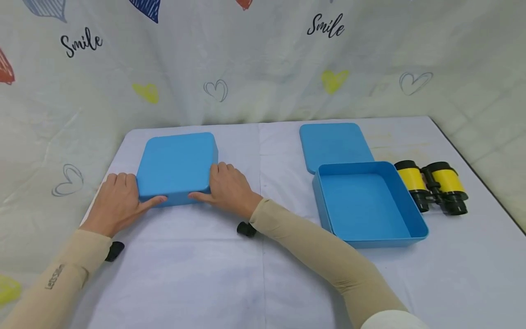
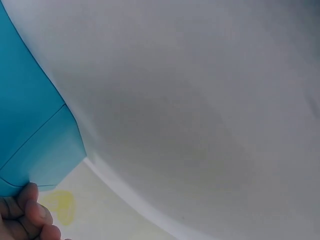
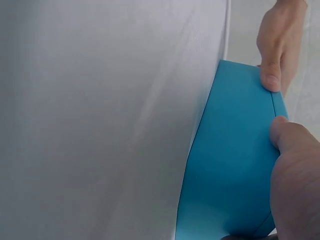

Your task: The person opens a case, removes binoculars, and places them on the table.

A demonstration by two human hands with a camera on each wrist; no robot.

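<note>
A closed blue box [image 1: 178,164] with rounded corners lies on the left side of the table in the head view. My left hand [image 1: 117,201] grips its left side, the thumb along the front edge. On the opposite side my right hand [image 1: 232,189] holds the front right corner, with its thumb on the front face. A thin seam between lid and body runs along the box [image 3: 230,150] in the right wrist view, and both thumbs press near it. Curled fingertips [image 2: 37,212] touch the box's edge in the left wrist view.
To the right stands an open blue box [image 1: 370,205] with nothing in it. Behind it lies a flat blue lid [image 1: 334,141], partly covered by that box. Yellow and black binoculars [image 1: 433,185] rest beside it, near the right table edge. A printed sheet [image 1: 263,59] hangs behind.
</note>
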